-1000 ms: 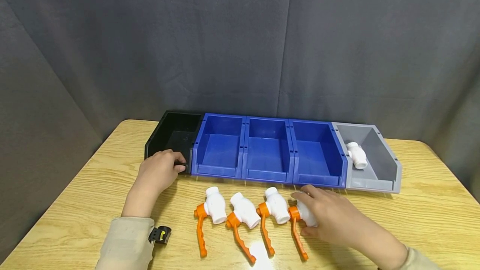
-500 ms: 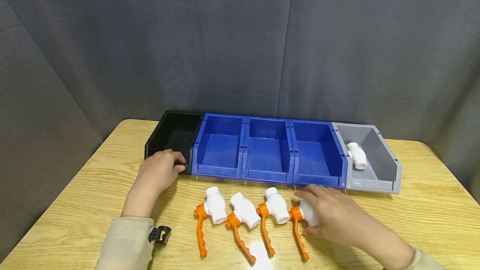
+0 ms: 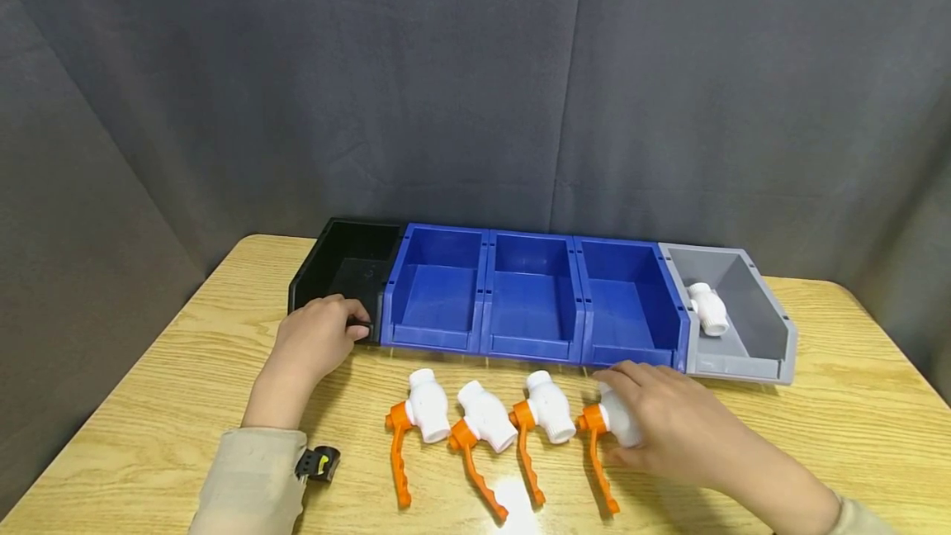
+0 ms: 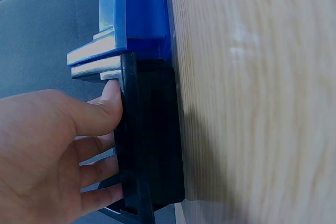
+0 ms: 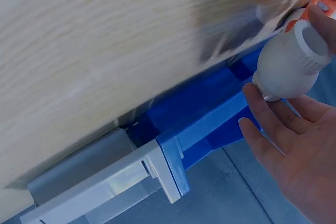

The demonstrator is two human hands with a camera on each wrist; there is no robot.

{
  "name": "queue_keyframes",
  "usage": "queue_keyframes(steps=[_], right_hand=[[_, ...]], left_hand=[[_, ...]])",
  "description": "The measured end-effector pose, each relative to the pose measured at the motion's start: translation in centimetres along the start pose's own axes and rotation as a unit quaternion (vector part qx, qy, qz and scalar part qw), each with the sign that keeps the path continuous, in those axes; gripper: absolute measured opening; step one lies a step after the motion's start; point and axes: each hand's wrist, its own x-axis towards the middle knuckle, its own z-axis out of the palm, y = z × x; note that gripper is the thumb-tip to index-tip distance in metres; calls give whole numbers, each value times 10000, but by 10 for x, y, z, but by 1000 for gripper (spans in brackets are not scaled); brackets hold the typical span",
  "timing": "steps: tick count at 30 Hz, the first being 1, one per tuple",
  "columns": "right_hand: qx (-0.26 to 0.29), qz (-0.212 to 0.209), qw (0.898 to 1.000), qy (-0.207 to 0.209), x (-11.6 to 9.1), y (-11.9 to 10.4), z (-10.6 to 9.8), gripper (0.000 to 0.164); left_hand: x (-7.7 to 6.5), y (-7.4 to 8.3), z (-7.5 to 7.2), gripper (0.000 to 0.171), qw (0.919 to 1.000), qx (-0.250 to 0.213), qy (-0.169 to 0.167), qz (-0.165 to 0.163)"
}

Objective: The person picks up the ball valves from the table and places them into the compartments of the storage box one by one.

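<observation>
Orange-handled valve (image 3: 618, 419) | gripped in right hand (image 3: 669, 419) | well apart from left hand (image 3: 315, 337)

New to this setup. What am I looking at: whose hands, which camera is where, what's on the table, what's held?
No robot: a person's bare hands. The wide picture is from a head-worn camera; the close-ups are from one camera on each wrist. On the wooden table stand a black bin, three blue bins and a gray bin holding a white fitting. Three orange-handled white valves lie in front. The left hand grips the black bin's front edge; the right hand holds a fourth valve.
</observation>
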Motion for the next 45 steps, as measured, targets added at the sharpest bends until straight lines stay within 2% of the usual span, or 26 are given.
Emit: queue_keyframes(steps=[12,25,32,39,45], right_hand=[[-178,-187,9996,129,3,2,-14,78],[-247,-340,9986,329,12,16,-33,77],[-283,-29,9993,242,16,26,-42,75],[-441,8,9981,431,24,38,-44,76],[-416,185,9986,261,31,48,-42,77]], left_hand=[[-1,0,-1,11,10000,16,-20,13],[-1,1,-2,12,10000,32,-56,17],[0,0,0,13,10000,30,-30,48],[0,0,-1,13,10000,18,-28,40],[0,0,-1,11,10000,1,-32,48]])
